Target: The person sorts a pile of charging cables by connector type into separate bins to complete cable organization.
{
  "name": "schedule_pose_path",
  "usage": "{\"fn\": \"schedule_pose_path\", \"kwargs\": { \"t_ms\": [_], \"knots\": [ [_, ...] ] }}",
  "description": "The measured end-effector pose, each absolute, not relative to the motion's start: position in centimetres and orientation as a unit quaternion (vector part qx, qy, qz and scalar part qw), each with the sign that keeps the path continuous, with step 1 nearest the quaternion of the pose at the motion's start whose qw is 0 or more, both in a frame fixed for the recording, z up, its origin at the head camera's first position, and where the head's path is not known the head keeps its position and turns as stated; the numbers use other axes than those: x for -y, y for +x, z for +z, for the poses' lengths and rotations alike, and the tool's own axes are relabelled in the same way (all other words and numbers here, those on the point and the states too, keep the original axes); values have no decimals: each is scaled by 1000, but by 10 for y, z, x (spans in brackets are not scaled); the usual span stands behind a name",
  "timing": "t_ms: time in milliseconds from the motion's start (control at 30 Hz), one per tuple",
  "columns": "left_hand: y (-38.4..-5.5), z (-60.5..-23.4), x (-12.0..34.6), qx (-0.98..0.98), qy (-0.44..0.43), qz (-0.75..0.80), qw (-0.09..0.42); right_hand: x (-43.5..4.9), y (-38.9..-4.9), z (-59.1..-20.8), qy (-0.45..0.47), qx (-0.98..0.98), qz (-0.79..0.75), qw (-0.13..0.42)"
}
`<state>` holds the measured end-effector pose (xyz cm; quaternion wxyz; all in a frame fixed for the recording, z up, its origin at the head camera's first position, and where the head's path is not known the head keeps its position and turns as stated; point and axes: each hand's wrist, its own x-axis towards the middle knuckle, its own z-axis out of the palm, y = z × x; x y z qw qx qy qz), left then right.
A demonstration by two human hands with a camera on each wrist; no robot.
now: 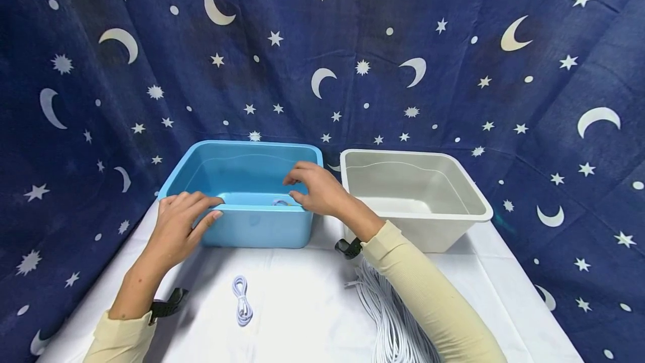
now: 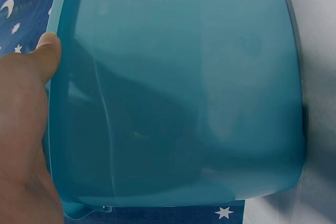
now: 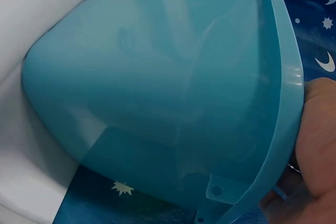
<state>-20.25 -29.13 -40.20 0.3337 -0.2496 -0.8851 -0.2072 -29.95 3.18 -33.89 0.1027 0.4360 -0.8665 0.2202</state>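
A blue plastic bin (image 1: 257, 227) stands at the back left of the white table. My left hand (image 1: 181, 228) holds its front rim near the left end, fingers over the edge and thumb outside. In the left wrist view the thumb (image 2: 48, 51) lies along the rim. My right hand (image 1: 317, 189) is over the bin's front right corner, fingers bent and apart from the thumb, with nothing visible between them. Beneath it, inside the bin, lies a small whitish item (image 1: 281, 202), partly hidden by the rim. In the right wrist view this hand (image 3: 320, 145) is beside the rim, its fingertips hidden.
A grey-white bin (image 1: 418, 228) stands to the right of the blue one. A coiled white cable (image 1: 242, 301) lies on the table (image 1: 302, 307) in front. A large bundle of white cables (image 1: 388, 318) lies partly under the right forearm. A star-patterned curtain (image 1: 353, 43) hangs behind.
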Motion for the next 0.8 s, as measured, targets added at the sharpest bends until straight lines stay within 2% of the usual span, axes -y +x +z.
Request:
{"fn": "schedule_pose_path", "kwargs": {
  "t_ms": [800],
  "knots": [
    [-203, -403, 292, 886, -249, -204, 335, -37, -291, -341, 448, 852, 248, 110]
  ]
}}
